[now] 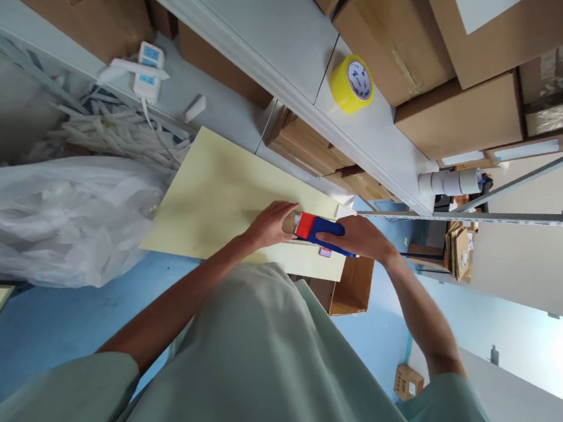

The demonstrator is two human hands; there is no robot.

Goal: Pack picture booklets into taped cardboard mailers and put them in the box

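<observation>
Both of my hands are at a small blue-and-red box point(324, 231) over a pale yellow board point(218, 184). My right hand point(359, 238) is closed around its blue end, the thumb lying across the top face. At the red end, my left hand point(275, 225) curves its thumb and fingers round a brownish and whitish part. What that part is I cannot make out. A small pink item point(325, 252) lies on the board just below the box.
Yellow tape point(351, 84) and white rolls point(449, 183) stand on the white shelf point(263, 35) beside cardboard boxes point(393, 31). A power strip point(149, 72), white strips point(112, 128) and a plastic bag point(61, 217) are at left. An open carton point(354, 287) is below the board.
</observation>
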